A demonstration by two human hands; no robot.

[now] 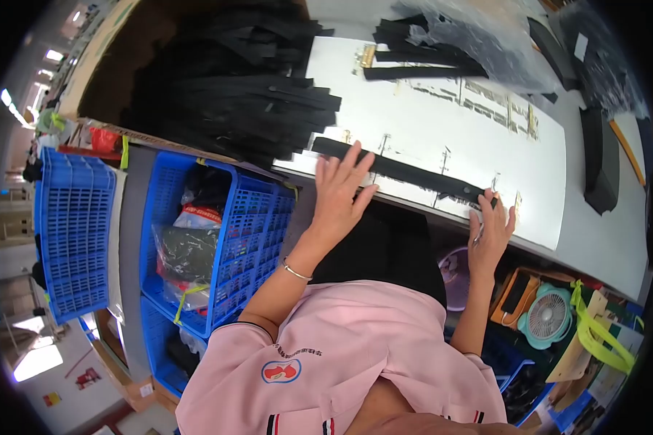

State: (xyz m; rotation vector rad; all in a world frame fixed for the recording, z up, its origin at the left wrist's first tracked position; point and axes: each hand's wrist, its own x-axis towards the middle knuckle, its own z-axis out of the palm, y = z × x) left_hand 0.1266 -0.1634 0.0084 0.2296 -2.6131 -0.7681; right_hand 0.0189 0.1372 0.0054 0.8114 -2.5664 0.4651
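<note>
A long black strap [406, 172] lies flat along the near edge of a white table [471, 138]. My left hand [339, 190] rests flat on the strap's left part, fingers spread. My right hand [490, 230] touches the strap's right end at the table edge, fingers apart. A thin bracelet is on my left wrist. I wear a pink shirt.
A big heap of black straps [232, 80] fills a cardboard box at the left. More straps [421, 54] and a clear plastic bag [479, 29] lie at the table's far side. Blue plastic crates [232, 239] stand at my left. A small teal fan [548, 315] sits low right.
</note>
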